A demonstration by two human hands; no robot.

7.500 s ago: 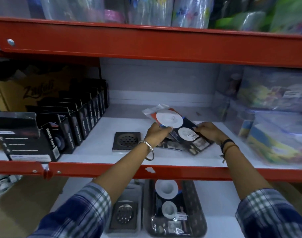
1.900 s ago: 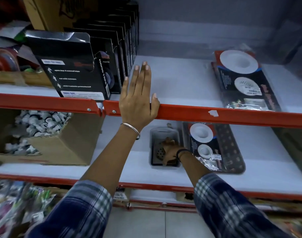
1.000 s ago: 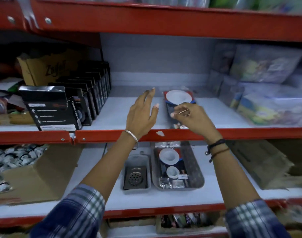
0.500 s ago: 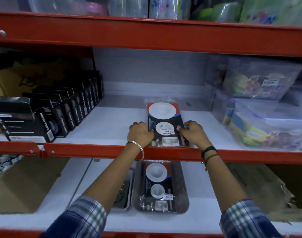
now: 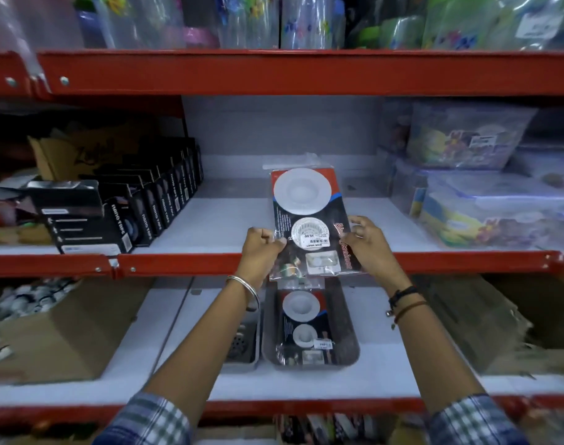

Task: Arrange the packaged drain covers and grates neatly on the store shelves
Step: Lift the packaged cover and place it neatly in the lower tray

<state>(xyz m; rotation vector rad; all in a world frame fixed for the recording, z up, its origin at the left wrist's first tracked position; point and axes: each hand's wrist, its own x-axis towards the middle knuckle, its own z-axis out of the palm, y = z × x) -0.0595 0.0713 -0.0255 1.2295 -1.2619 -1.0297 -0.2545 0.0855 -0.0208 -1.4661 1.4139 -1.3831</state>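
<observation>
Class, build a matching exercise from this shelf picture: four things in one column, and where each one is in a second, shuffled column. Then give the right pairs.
Things
1. drain cover pack
2. black boxes
3. grey tray
4. cardboard box

Places
A. lower shelf, far left
B. held in the left hand and right hand
C. middle shelf, left side, in a row
D. lower shelf, below the hands

Pairs: 1-B, 2-C, 3-D, 4-A

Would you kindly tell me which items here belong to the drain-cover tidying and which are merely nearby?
Job: held strainer pack, left hand, right hand, tray pack, grate.
Nearby: black boxes, cardboard box, plastic containers, upper-shelf goods.
</observation>
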